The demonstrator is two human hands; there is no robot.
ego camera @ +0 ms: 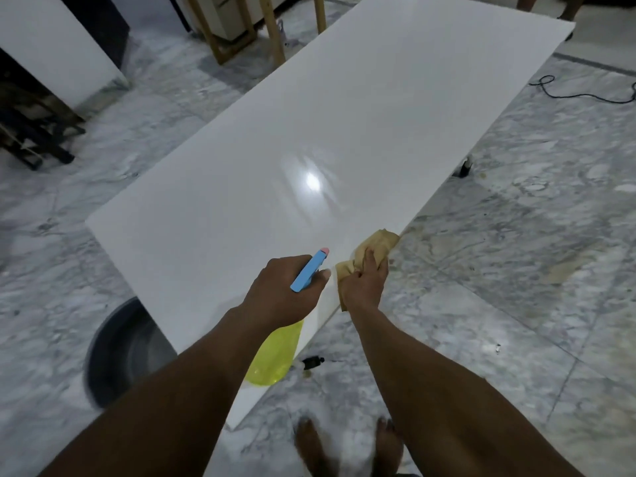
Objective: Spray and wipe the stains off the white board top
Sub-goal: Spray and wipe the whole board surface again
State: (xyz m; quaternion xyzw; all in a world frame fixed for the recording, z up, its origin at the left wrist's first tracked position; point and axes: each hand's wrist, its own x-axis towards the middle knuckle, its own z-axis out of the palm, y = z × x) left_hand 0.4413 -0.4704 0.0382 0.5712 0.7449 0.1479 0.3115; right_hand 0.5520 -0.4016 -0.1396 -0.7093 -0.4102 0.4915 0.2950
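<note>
R hand [364,280] gripping cloth [377,244] at board [309,132] edge, L hand [282,290] w/ spray bottle [275,352]

Both bare arms [179,390] stretched forward, left hand [285,287] wrapped round a spray bottle [275,352], right hand [364,280] gripping a cloth [377,244], seemingly pressing down, bare feet [311,445] blurred below

Workshop — wooden frames [272,29] (leaning panel [51,46])
</note>
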